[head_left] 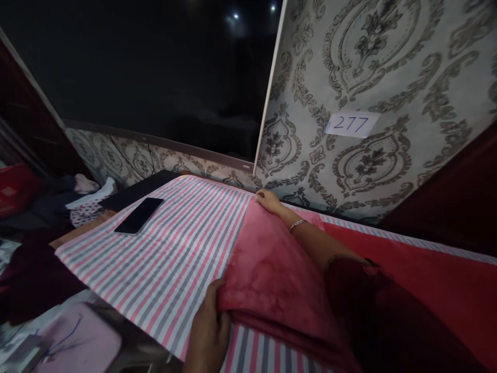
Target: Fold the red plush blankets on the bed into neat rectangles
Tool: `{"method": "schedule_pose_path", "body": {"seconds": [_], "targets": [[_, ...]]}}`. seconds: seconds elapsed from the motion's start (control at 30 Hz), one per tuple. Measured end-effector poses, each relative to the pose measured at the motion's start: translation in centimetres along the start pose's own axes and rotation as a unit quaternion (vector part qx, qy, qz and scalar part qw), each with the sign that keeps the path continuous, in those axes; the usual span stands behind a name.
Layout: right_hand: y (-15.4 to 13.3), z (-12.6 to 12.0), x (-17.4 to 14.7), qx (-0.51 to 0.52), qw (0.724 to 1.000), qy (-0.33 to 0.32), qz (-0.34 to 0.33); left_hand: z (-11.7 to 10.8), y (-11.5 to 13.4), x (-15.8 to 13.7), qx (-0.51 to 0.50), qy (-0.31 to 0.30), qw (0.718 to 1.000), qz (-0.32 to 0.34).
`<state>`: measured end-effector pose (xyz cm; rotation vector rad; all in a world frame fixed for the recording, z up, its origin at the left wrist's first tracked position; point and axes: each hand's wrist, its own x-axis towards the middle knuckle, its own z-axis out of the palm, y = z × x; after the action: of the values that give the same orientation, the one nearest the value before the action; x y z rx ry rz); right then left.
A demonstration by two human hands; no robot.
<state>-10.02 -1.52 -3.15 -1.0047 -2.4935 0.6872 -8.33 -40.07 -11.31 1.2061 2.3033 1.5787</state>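
A folded pinkish-red cloth point(267, 264) with a mottled pattern lies on a striped pink, grey and white sheet point(163, 259). At the cloth's near left corner, my left hand point(209, 326) grips the folded edge between thumb and fingers. My right hand point(268, 201) reaches across to the far left corner and pinches the edge there; a thin bangle circles that wrist. Between both hands the cloth's left edge runs fairly straight. To the right, a brighter red fabric point(404, 280) spreads out, partly hidden behind my right arm and dark red sleeve.
A black phone point(140, 215) lies on the striped sheet at the left. Behind stands a large dark screen point(155, 77) against patterned wallpaper, where a paper marked 277 point(351, 124) is stuck. A pink stool point(79, 336) and piled clothes point(91, 202) are at the left.
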Motion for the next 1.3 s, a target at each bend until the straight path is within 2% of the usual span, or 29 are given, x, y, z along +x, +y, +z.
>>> {"method": "schedule_pose_path", "body": {"seconds": [0.07,0.17,0.23,0.3,0.37,0.47,0.53,0.67,0.8,0.9,1.03,1.13,1.23,1.3], "targets": [[0.0,-1.2,-1.5,-0.020,0.999,0.000,-0.026,-1.5,0.2,0.8,0.025,-0.026,0.998,0.044],[-0.3,-2.1,-4.2,-0.072,0.994,-0.020,-0.082,-3.3,2.1,2.6,0.089,-0.017,0.983,0.160],[-0.7,-1.9,-5.7,-0.132,0.984,-0.052,-0.109,-3.2,4.0,3.8,0.141,-0.020,0.960,0.242],[-1.3,-1.2,-6.7,-0.179,0.973,-0.089,-0.112,-1.9,5.6,4.6,0.201,-0.059,0.933,0.293],[-1.7,-0.2,-7.2,-0.194,0.969,-0.111,-0.101,0.1,6.1,4.8,0.267,-0.097,0.911,0.298],[-1.7,1.4,-7.4,-0.201,0.968,-0.114,-0.093,2.5,4.9,4.1,0.340,-0.113,0.894,0.268],[-1.3,2.2,-7.4,-0.202,0.969,-0.107,-0.095,3.1,3.7,3.4,0.364,-0.109,0.887,0.262],[-0.7,2.9,-7.6,-0.196,0.972,-0.090,-0.097,2.8,2.5,2.7,0.376,-0.100,0.879,0.276],[-1.0,2.7,-7.7,-0.190,0.974,-0.075,-0.099,2.6,2.5,3.1,0.371,-0.094,0.881,0.277],[-1.6,2.1,-7.5,-0.170,0.977,-0.091,-0.093,2.6,2.3,3.6,0.354,-0.089,0.886,0.285],[-2.1,0.4,-7.6,-0.147,0.979,-0.112,-0.081,2.4,2.1,4.1,0.298,-0.083,0.901,0.304],[-1.4,-1.5,-8.5,-0.151,0.980,-0.113,-0.059,2.1,2.1,4.1,0.230,-0.060,0.924,0.300],[0.5,-3.7,-9.7,-0.163,0.980,-0.107,-0.030,1.6,2.1,4.3,0.125,-0.014,0.964,0.233],[2.0,-5.0,-10.3,-0.173,0.979,-0.104,-0.010,1.1,2.1,4.7,0.031,0.009,0.991,0.127]]}}
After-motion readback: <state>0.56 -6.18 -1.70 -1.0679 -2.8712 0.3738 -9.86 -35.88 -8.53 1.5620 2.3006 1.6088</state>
